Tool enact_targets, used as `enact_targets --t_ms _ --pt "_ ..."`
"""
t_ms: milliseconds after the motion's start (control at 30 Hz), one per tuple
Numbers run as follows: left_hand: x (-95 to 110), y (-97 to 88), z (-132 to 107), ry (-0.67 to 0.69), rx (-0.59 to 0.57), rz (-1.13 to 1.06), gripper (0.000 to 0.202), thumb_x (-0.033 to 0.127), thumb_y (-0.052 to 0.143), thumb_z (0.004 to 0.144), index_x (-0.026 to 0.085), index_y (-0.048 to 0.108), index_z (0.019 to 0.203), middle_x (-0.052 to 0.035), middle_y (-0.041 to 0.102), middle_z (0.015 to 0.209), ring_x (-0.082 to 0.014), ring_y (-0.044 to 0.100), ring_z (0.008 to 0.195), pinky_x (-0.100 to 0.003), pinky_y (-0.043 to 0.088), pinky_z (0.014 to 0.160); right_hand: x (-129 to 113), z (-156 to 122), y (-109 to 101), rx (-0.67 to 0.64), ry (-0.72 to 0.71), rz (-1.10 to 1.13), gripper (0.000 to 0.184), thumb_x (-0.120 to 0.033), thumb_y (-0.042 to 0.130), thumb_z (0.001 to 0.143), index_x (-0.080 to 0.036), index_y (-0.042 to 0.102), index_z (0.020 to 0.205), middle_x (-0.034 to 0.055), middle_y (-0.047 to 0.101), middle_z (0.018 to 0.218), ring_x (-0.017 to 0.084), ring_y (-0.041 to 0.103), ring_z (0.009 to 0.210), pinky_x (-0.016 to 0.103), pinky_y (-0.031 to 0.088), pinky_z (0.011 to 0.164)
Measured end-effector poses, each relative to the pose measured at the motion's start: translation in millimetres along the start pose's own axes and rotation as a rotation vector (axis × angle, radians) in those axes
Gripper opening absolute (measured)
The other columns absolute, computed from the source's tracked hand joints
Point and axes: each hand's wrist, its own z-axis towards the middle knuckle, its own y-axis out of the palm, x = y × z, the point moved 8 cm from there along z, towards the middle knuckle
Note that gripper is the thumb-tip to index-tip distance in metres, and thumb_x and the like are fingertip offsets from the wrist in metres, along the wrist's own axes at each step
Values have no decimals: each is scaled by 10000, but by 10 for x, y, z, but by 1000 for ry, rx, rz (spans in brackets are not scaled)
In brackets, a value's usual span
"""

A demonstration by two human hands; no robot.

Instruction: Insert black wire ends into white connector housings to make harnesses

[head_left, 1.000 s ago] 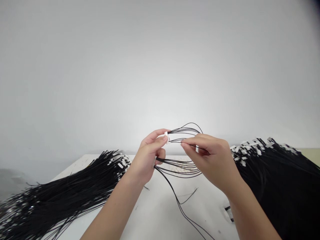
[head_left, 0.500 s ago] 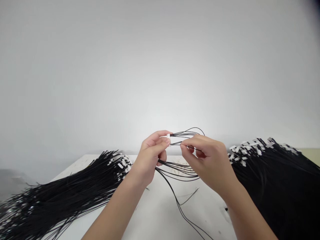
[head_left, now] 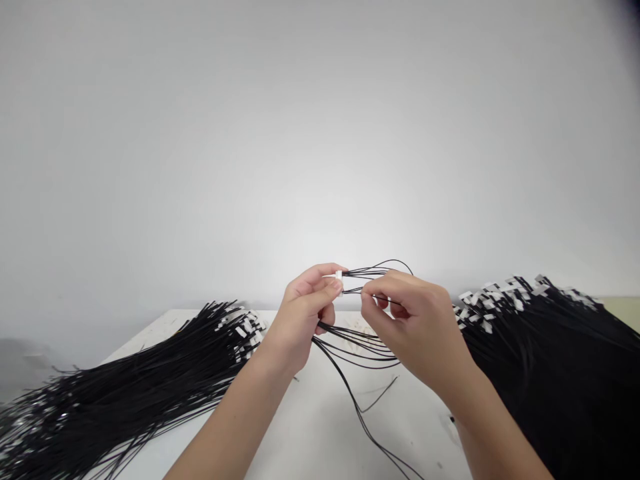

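Between the thumb and fingers of my left hand (head_left: pixel 307 310) is a small white connector (head_left: pixel 339 275). Several thin black wires (head_left: pixel 367 272) run from its right side and loop back toward me. More of these wires pass under my left palm and curve below both hands. My right hand (head_left: pixel 407 313) pinches a single black wire (head_left: pixel 356 291) just right of the connector, its end at the lower part of the housing. Whether that end sits inside the housing is too small to tell.
On the white table (head_left: pixel 320 427), a large bundle of black wires with white connectors (head_left: pixel 150 373) lies at the left. Another big bundle (head_left: pixel 540 360) lies at the right, white ends facing away. A loose wire (head_left: pixel 380 393) lies in the middle. A grey wall (head_left: pixel 320 133) stands behind.
Both hands have shifted very slightly, with the connector a little lower and to the right. The grips look the same; the wire's end stays by the connector.
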Motion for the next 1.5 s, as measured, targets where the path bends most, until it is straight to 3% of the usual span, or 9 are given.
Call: enact_targets --t_ms 1500 --pt "-120 6 41 -42 10 -55 190 294 567 767 211 573 938 13 461 766 10 272 397 -177 146 381 -13 1 54 -4 -36 -112 110 -176 500 751 -196 536 649 -54 455 596 49 270 486 174 232 462"
